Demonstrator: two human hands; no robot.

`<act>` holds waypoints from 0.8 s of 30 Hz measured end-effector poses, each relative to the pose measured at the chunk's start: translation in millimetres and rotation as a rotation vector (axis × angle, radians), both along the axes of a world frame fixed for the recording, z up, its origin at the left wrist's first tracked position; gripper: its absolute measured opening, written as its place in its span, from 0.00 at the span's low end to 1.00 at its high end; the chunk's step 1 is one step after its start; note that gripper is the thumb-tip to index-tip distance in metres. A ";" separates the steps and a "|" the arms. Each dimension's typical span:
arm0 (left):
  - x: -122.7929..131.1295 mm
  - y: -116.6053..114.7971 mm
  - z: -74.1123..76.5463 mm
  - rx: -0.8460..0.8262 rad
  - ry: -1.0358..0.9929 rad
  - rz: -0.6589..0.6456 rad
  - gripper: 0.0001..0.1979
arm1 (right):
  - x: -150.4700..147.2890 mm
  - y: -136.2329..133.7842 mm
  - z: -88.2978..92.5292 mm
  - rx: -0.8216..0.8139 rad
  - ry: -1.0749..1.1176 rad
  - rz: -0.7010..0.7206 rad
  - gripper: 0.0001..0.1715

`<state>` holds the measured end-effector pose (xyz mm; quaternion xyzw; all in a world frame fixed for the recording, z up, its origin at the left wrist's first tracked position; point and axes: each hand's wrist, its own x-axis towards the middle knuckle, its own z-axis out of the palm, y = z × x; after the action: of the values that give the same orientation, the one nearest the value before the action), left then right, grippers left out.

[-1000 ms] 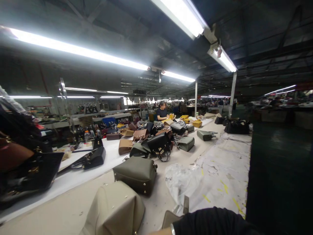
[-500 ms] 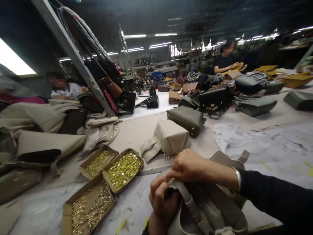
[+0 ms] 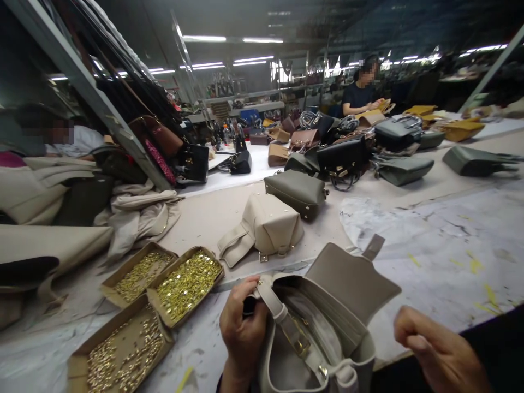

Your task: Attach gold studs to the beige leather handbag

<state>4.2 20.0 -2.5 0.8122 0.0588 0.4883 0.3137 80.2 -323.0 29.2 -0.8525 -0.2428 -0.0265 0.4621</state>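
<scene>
A grey-beige handbag stands open in front of me, its flap folded back to the right. Across its mouth runs a strap with a gold buckle. My left hand grips the bag's left side by the strap end, fingers wrapped round; a small dark thing or gap shows inside that grip. Off to the right of the bag, apart from it, is my right hand with fingers curled closed. Whatever it may hold is hidden.
Left of the bag, cardboard trays hold gold studs and small gold fittings. A cream bag and an olive bag lie just beyond. Cream bag pieces are heaped left. A co-worker handles a yellow bag at the back.
My right hand has left the bag's strap end and moved right, uncovering the bag's open mouth. My left hand stays on the bag. The view has turned slightly to the right.
</scene>
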 end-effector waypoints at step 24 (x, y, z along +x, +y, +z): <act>-42.4 49.9 59.2 -0.653 0.587 -0.104 0.29 | 117.0 181.2 -26.7 0.776 0.740 0.413 0.33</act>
<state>-38.2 69.9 56.7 0.7768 0.2556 0.1764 0.5479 197.2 -141.8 2.6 -0.5078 -0.1990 0.2776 0.7909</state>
